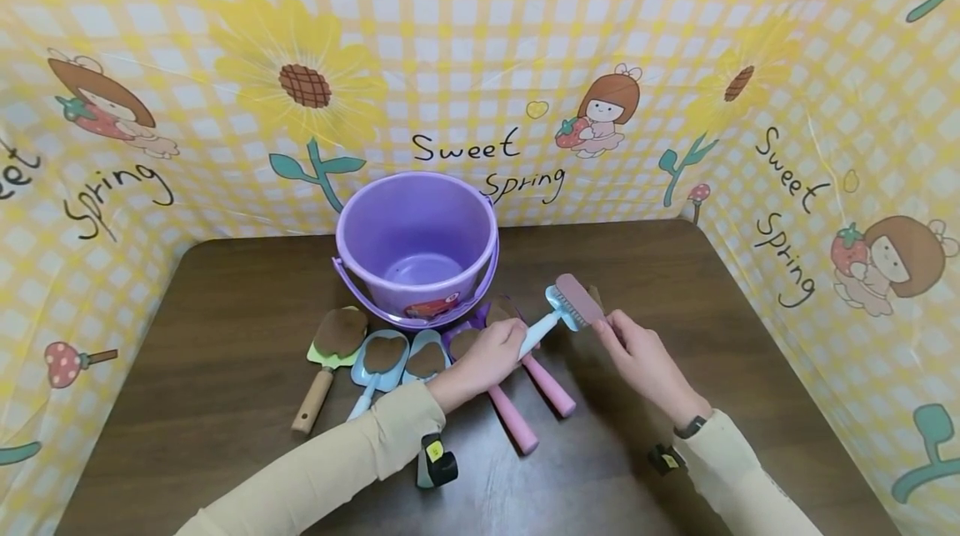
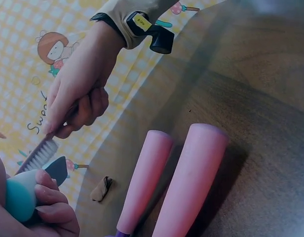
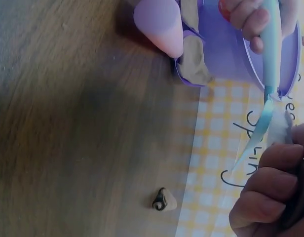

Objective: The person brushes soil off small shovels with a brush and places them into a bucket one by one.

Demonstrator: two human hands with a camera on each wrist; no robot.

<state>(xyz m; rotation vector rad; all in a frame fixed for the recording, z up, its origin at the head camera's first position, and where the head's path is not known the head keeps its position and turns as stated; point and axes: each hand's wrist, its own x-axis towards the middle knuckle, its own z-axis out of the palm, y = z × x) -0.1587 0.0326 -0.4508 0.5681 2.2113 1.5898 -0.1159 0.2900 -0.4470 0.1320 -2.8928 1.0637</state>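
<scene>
My left hand [image 1: 491, 354] grips the light blue handle [image 1: 538, 336] of a small tool with its head raised above the table. In the right wrist view, the tool's thin blue blade [image 3: 258, 129] sits close beside white bristles [image 3: 279, 129]. Those bristles belong to a brown-backed brush [image 1: 579, 299], its end pinched by my right hand [image 1: 647, 361]. In the left wrist view my right hand [image 2: 80, 86] has its fingers curled round the brush [image 2: 39, 155], while my left hand [image 2: 53, 212] wraps the handle [image 2: 22, 195]. Whether bristles and blade touch, I cannot tell.
A purple bucket [image 1: 416, 223] stands at the back. Before it lie a green scoop [image 1: 337, 334] with a wooden handle, blue scoops [image 1: 384, 355], and purple scoops with pink handles [image 1: 513, 419], bearing brown material. A small brown lump [image 3: 164, 200] lies on the table. Patterned cloth surrounds the table.
</scene>
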